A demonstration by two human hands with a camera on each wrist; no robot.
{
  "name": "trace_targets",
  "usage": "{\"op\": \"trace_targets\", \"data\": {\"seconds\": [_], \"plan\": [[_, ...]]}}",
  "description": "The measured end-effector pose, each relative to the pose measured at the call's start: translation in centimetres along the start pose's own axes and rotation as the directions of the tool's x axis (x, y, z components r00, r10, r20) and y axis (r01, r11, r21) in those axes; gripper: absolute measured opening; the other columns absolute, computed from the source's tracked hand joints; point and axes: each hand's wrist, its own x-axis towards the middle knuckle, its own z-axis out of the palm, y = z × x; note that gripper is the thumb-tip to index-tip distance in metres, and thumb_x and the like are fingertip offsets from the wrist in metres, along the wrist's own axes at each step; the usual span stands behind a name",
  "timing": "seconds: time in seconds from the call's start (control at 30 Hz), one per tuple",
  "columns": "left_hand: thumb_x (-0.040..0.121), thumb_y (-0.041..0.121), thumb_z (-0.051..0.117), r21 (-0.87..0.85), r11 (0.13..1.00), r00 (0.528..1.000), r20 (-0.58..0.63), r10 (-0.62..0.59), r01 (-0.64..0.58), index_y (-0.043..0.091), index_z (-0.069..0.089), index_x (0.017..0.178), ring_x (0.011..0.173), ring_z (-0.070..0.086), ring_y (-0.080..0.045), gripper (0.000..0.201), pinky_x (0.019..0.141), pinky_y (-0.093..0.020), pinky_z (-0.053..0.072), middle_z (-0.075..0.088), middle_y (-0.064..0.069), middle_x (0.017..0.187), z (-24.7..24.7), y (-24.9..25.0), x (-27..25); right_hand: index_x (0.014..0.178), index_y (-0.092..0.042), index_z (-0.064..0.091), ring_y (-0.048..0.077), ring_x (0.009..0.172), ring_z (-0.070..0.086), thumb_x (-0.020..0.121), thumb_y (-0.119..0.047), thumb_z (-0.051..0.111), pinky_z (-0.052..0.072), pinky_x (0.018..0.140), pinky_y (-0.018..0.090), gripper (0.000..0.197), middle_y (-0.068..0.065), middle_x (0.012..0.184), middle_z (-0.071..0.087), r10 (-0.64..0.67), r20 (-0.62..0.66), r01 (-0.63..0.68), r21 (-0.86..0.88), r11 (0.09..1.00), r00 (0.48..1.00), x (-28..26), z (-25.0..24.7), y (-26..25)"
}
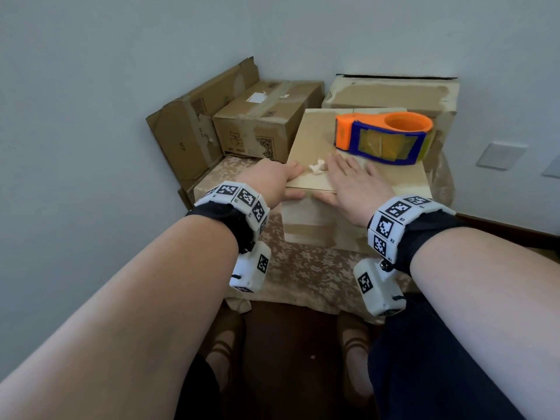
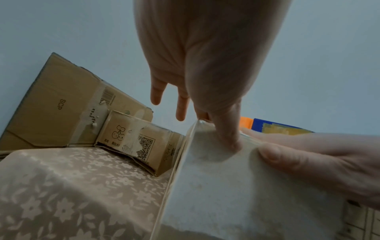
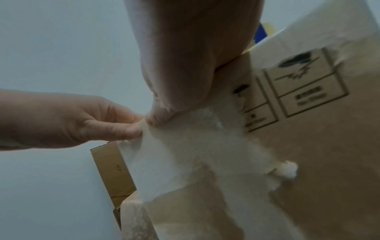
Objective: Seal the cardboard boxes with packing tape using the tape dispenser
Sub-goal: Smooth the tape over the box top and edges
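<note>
The left hand and right hand lie flat with straight fingers on the near top edge of a pale brown cardboard box, thumbs on its front, while the orange-and-blue tape dispenser rests on its far right top, other worn cartons crowding the floral-clothed table behind.

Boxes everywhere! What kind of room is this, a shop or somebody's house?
Probably a corner of a home, used for packing. Worn cardboard boxes sit on a small table with a flowery tablecloth against a plain wall, and a tape dispenser rests on the front box.
</note>
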Motion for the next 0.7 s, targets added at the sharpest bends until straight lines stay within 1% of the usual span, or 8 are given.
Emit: {"op": "trace_targets", "data": {"seconds": [0.13,0.23,0.3,0.37,0.43,0.5,0.6,0.7], "plan": [[0.096,0.054,0.038,0.152,0.988,0.997,0.062,-0.042,0.032,0.023,0.013,0.153,0.132,0.038,-0.031,0.069,0.106,-0.041,0.036,0.020,0.000,0.158,-0.8,0.6,0.6,0.154,-0.018,0.000,0.019,0.149,0.003,0.097,-0.059,0.022,0.008,0.120,0.047,0.074,0.001,0.162,0.001,0.003,0.013,-0.003,-0.015,1.000,1.000,-0.9,-0.2,1.4],[0.095,0.055,0.039,0.190,0.980,0.995,0.072,-0.076,0.061,0.025,0.016,0.152,0.126,0.043,-0.032,0.068,0.100,-0.044,0.042,0.029,-0.002,0.155,-0.8,0.7,0.9,0.154,-0.018,-0.001,0.020,0.149,0.001,0.098,-0.057,0.022,0.006,0.119,0.048,0.072,0.002,0.162,0.000,0.008,0.034,-0.008,-0.012,1.000,0.999,-1.6,-0.4,2.4],[0.095,0.054,0.040,0.210,0.975,0.994,0.055,-0.089,0.076,0.025,0.018,0.150,0.122,0.046,-0.032,0.066,0.092,-0.043,0.046,0.033,-0.002,0.152,-0.8,0.9,0.9,0.154,-0.018,-0.001,0.020,0.149,0.001,0.099,-0.056,0.022,0.005,0.119,0.048,0.071,0.001,0.162,-0.001,0.024,0.047,-0.024,-0.016,1.000,0.999,-2.0,-0.5,3.0],[0.095,0.055,0.040,0.243,0.965,0.992,0.045,-0.115,0.100,0.025,0.021,0.148,0.118,0.047,-0.032,0.064,0.078,-0.040,0.044,0.038,-0.002,0.147,-0.8,1.3,0.8,0.154,-0.019,-0.001,0.020,0.149,0.001,0.099,-0.055,0.021,0.004,0.119,0.048,0.070,0.001,0.162,-0.002,0.038,0.054,-0.037,-0.013,0.999,0.998,-2.5,-0.6,3.6],[0.094,0.055,0.042,0.250,0.958,0.988,0.028,-0.150,0.138,0.026,0.026,0.145,0.117,0.047,-0.031,0.060,0.072,-0.038,0.038,0.047,-0.004,0.137,-0.7,1.6,0.8,0.153,-0.018,0.000,0.019,0.149,0.002,0.099,-0.055,0.020,0.005,0.118,0.049,0.069,0.001,0.162,0.000,0.041,0.049,-0.040,-0.028,0.999,0.998,-2.9,-0.6,4.1],[0.093,0.055,0.044,0.242,0.954,0.982,0.022,-0.190,0.179,0.027,0.030,0.142,0.117,0.047,-0.030,0.058,0.072,-0.039,0.038,0.051,-0.005,0.130,-0.7,2.0,0.8,0.153,-0.017,0.001,0.018,0.149,0.004,0.099,-0.056,0.019,0.007,0.118,0.049,0.069,0.001,0.162,0.002,0.041,0.032,-0.040,-0.058,0.998,0.999,-3.2,-0.6,4.6],[0.092,0.055,0.046,0.238,0.945,0.967,0.064,-0.246,0.224,0.027,0.030,0.143,0.120,0.047,-0.030,0.060,0.079,-0.042,0.042,0.049,-0.007,0.132,-1.2,2.6,0.9,0.154,-0.018,0.000,0.019,0.149,0.004,0.099,-0.055,0.019,0.007,0.118,0.050,0.069,0.000,0.162,0.003,0.044,0.028,-0.042,-0.071,0.997,0.999,-3.8,-0.6,5.3],[0.093,0.052,0.049,0.227,0.940,0.958,0.075,-0.277,0.255,0.024,0.034,0.139,0.118,0.049,-0.031,0.057,0.085,-0.043,0.044,0.050,-0.011,0.127,-1.6,3.1,0.7,0.154,-0.020,-0.004,0.019,0.149,0.000,0.099,-0.054,0.019,0.007,0.119,0.051,0.069,-0.002,0.162,-0.002,0.057,0.067,-0.053,-0.057,0.997,0.996,-4.4,-0.9,6.0]]}}
